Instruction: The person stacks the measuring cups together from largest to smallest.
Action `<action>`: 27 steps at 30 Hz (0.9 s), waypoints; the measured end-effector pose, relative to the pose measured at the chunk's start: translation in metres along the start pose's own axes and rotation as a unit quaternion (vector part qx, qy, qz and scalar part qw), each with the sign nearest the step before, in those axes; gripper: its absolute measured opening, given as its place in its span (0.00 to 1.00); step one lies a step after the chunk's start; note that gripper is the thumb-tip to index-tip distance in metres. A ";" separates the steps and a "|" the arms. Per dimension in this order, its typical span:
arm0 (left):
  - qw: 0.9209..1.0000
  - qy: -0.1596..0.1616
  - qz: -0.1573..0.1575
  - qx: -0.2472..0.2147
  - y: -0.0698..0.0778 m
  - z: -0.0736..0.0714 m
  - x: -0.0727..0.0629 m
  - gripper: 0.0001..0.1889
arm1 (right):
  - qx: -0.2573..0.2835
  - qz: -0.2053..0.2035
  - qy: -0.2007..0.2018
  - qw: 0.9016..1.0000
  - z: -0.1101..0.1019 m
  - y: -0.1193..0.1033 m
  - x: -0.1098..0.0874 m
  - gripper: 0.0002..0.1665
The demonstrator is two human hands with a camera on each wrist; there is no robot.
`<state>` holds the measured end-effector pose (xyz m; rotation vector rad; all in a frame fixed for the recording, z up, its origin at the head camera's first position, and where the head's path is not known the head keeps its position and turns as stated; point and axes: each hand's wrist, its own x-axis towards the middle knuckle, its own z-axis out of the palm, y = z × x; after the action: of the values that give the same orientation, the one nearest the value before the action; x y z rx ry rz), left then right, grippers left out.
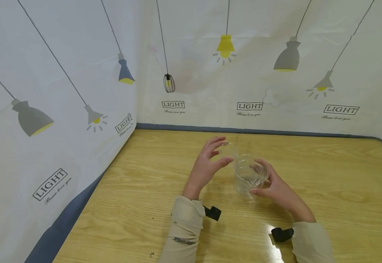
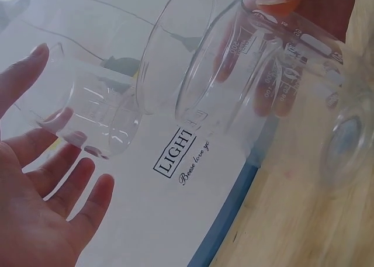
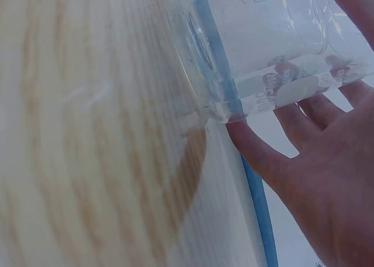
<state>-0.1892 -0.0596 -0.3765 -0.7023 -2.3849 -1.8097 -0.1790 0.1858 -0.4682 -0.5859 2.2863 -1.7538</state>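
Note:
My left hand (image 1: 205, 164) holds a small clear glass beaker (image 2: 105, 115) between thumb and fingertips, tipped with its base toward the larger glassware. In the head view this small beaker (image 1: 228, 150) is faint against the wood. My right hand (image 1: 276, 188) grips a large clear beaker (image 1: 245, 186) from its right side, thumb toward me. White graduation marks show on the large beaker (image 3: 298, 89) in the right wrist view, its base right at the tabletop. Another clear glass beaker (image 2: 169, 51) is nested inside it, its rim standing out above the large one's rim.
The wood-grain table (image 1: 138, 190) reaches back to a white cloth screen (image 1: 197, 65) printed with lamps, which also runs along the left. A dark blue border (image 1: 260, 132) edges the screen's foot. Black wrist cameras (image 1: 213, 213) sit at both sleeves.

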 end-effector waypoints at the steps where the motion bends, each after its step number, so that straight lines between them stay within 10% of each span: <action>1: 1.000 -0.001 0.000 0.000 0.000 0.000 0.000 0.24 | 0.000 0.001 0.000 1.000 0.000 0.000 0.000 0.53; 15: 1.000 -0.010 0.009 0.002 0.002 0.011 0.003 0.24 | -0.011 -0.005 0.002 1.000 -0.001 0.002 0.000 0.53; 27: 0.999 0.012 0.038 0.008 -0.027 0.026 0.011 0.23 | -0.004 -0.004 0.005 1.000 0.001 -0.002 0.000 0.53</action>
<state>-0.2042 -0.0376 -0.4054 -0.7535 -2.3228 -1.7567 -0.1780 0.1843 -0.4670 -0.5897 2.3024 -1.7558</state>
